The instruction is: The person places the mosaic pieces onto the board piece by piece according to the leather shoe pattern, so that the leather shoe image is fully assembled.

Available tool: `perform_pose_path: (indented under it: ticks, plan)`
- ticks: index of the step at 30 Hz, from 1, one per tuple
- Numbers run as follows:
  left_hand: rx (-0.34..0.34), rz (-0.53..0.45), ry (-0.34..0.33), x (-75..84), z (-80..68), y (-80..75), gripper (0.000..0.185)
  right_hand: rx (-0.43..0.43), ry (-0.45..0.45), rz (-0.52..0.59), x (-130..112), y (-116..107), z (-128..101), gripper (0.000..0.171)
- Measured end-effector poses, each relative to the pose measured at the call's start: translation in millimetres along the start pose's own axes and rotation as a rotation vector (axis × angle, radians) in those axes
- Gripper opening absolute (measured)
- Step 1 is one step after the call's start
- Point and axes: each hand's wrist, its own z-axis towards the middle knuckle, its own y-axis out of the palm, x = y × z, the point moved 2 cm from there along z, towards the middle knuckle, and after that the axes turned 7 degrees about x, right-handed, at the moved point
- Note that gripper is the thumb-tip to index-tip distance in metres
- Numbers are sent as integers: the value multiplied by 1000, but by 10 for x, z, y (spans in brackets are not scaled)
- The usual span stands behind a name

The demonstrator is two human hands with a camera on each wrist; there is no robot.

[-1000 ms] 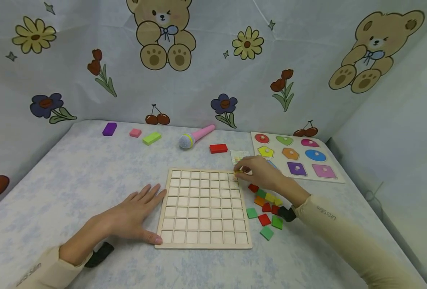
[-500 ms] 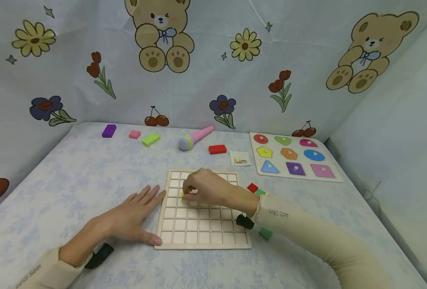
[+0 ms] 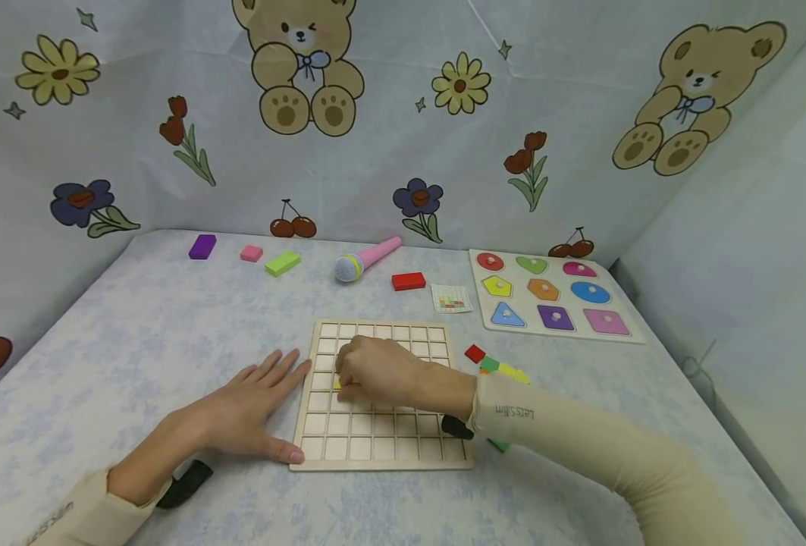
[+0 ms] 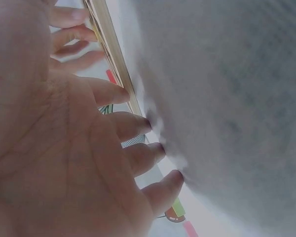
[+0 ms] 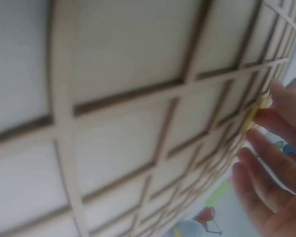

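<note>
Yellow square tile point(image 3: 338, 383) pinched by right hand point(image 3: 375, 371) over wooden grid board point(image 3: 384, 447).

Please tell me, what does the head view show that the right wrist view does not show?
Only the head view shows the left hand lying flat beside the board, the pink microphone, the shape puzzle and the loose coloured tiles.
Only the right wrist view shows the grid cells up close.
Both show the wooden grid board and the right hand pinching a yellow tile over it.
</note>
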Motion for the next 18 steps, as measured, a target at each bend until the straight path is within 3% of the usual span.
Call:
perform_pose_path:
  ticks: [5, 10, 15, 18]
  plan:
    - [0, 8, -1, -13, 2, 11, 126, -85, 14, -4, 21, -57, -96, 22]
    - [-1, 4, -12, -16, 8, 31, 127, -91, 63, 159, 191, -139, -299, 26]
    - [3, 4, -19, -15, 15, 38, 128, -28, 188, 323, 564, -278, -738, 26]
    - [3, 16, -22, -21, 21, 28, 128, -4, 310, 349, 822, -339, -1049, 27]
